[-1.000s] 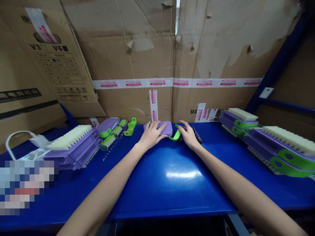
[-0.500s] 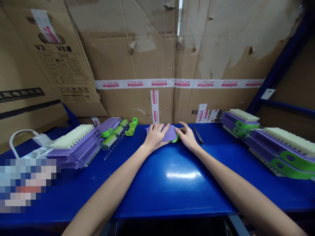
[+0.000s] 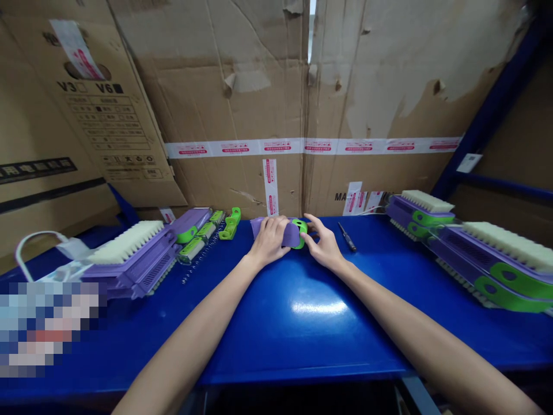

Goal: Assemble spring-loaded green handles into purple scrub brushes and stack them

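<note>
The left hand is curled over a purple casing, gripping it against the tabletop; the right hand, fingers parted, has its thumb at the edge of the green end piece, its grip unclear. Uneven thumb pressure could seat that piece crooked, or a loose left hold could let the casing slide. A dark pen-like tool lies beyond.
</note>
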Demonstrator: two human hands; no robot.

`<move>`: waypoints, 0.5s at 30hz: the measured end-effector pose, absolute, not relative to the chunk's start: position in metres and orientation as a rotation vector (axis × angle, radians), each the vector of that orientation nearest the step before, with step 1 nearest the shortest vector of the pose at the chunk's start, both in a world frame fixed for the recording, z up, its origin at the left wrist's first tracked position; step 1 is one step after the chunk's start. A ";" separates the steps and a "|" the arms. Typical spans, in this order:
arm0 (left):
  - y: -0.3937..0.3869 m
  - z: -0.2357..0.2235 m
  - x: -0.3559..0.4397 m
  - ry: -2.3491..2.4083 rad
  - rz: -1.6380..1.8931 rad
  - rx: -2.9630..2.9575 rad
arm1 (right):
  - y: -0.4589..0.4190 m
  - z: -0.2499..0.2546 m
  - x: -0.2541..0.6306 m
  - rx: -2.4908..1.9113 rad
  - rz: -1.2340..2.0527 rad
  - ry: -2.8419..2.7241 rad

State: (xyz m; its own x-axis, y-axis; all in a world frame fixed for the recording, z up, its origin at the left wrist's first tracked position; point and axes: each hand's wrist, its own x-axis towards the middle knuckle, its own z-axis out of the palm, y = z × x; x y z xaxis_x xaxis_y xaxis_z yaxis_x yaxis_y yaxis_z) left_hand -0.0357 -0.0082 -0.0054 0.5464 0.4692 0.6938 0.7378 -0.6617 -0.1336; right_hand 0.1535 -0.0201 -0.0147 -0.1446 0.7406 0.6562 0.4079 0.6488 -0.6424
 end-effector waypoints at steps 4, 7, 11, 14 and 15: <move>-0.008 -0.004 -0.035 -1.003 -0.969 -2.404 | -0.020 -0.017 0.153 -0.902 0.272 -1.794; -0.010 -0.003 -0.033 -1.036 -0.981 -2.415 | -0.019 -0.018 0.153 -0.904 0.241 -1.792; -0.011 -0.001 -0.033 -1.039 -1.004 -2.443 | -0.020 -0.019 0.153 -0.915 0.252 -1.791; -0.013 0.000 -0.034 -1.027 -1.032 -2.451 | -0.022 -0.017 0.153 -0.929 0.281 -1.768; -0.014 0.000 -0.034 -1.021 -1.040 -2.449 | -0.023 -0.016 0.152 -0.935 0.299 -1.758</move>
